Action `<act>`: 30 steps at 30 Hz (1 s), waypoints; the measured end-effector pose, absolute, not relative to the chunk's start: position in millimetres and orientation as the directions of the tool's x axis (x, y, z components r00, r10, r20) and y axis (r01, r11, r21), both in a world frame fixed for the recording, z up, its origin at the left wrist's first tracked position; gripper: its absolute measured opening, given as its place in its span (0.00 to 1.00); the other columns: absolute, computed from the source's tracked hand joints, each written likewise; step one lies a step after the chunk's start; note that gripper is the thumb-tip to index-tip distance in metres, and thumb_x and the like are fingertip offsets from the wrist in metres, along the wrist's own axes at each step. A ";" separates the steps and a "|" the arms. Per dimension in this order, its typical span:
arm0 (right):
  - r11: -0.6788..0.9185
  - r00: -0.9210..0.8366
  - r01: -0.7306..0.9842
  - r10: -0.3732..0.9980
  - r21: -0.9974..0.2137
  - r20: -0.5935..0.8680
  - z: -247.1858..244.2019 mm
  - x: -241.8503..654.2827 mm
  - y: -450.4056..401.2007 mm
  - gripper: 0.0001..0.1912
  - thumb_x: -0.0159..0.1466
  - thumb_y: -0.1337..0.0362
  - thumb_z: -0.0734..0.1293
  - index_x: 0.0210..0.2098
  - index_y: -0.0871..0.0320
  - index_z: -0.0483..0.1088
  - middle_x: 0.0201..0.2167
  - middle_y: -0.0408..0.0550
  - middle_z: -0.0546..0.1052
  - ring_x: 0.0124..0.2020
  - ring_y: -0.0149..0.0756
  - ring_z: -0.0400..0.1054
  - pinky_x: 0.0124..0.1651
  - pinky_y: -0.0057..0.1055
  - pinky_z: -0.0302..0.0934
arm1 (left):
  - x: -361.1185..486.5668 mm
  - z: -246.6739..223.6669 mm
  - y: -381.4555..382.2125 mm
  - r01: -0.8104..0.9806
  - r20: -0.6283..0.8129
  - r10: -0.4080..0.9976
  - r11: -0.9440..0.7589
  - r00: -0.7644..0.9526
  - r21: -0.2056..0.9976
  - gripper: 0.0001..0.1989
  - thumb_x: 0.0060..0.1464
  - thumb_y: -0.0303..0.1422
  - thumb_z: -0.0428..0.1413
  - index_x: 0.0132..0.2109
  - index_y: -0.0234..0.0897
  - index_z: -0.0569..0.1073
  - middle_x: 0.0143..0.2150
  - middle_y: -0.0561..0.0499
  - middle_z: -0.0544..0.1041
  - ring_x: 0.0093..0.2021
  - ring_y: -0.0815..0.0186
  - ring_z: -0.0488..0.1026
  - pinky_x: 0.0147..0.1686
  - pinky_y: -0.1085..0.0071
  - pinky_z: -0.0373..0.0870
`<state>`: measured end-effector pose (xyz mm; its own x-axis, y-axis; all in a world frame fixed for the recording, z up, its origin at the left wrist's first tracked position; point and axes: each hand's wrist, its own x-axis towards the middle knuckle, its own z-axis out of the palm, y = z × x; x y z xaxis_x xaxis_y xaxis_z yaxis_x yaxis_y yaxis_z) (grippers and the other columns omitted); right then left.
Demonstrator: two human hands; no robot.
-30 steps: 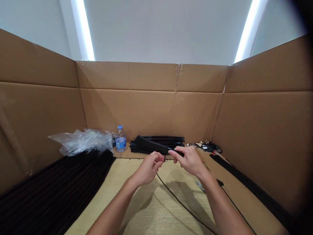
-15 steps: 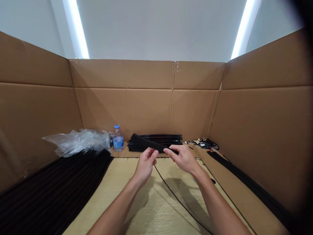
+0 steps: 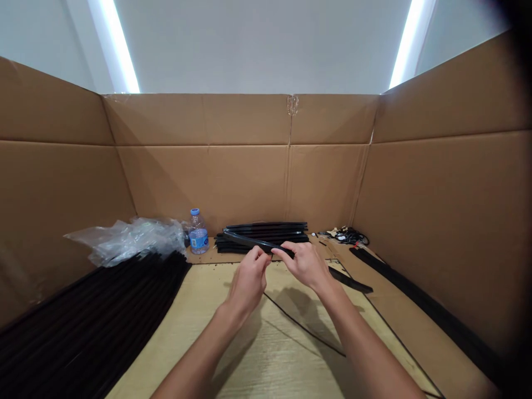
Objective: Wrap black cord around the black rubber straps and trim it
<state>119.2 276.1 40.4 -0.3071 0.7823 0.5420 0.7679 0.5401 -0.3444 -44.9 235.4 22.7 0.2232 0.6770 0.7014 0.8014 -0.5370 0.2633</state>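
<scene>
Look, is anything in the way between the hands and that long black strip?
Nothing is in the way. The left hand and the right hand are already on the black strip, touching it. The stack of black bars lies behind the strip, away from the hands.

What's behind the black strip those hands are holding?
Behind the strip lies a stack of black strips, then the cardboard wall. The strip covers part of the stack, so what lies there can't be seen.
</scene>
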 end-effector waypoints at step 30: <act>0.546 -0.514 0.838 0.796 -0.011 0.320 13.3 95.9 269.1 0.35 0.64 0.41 0.44 0.41 0.52 0.75 0.34 0.52 0.78 0.35 0.34 0.72 0.35 0.24 0.53 | -89.8 26.9 253.3 0.778 0.613 0.701 -0.591 0.364 0.214 0.07 0.58 0.22 0.49 0.34 0.35 0.70 0.35 0.50 0.70 0.32 0.69 0.66 0.32 0.72 0.61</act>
<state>95.9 269.1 13.3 -0.5143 0.7958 0.3197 0.8377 0.5460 -0.0113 -89.8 253.3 26.9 0.3645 0.7007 0.6134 0.7776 -0.5914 0.2135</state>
